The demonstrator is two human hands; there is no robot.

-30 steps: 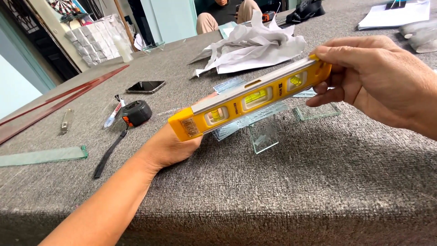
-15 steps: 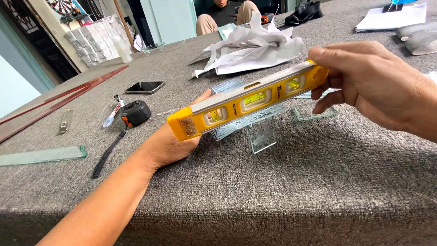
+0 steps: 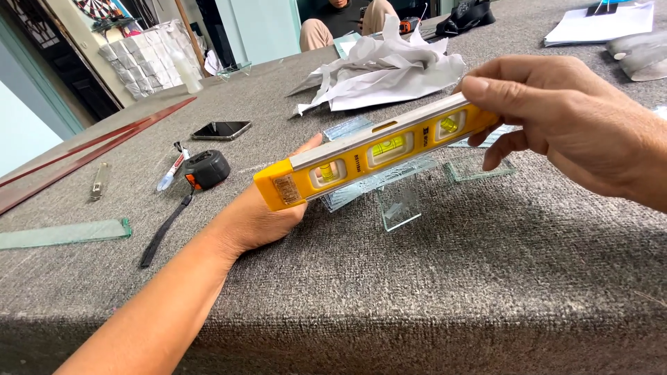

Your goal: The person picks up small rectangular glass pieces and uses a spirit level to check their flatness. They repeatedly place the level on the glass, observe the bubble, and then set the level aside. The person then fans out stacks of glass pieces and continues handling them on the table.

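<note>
Above the grey worktop (image 3: 486, 278), the left hand (image 3: 260, 215) and right hand (image 3: 563, 125) hold a yellow level (image 3: 375, 149) by its ends, glass pieces (image 3: 399, 205) just beneath it, a tape measure (image 3: 206, 168) left of it.

Single view, head-worn camera. It looks forward and down across a grey carpeted table (image 3: 486, 292), whose near edge runs along the bottom of the frame. The spirit level (image 3: 375, 149) sits close to the lens, mid-frame. Beyond the level the view reaches crumpled paper (image 3: 389, 73) and a seated person at the table's far end. No second view is supplied.
</note>
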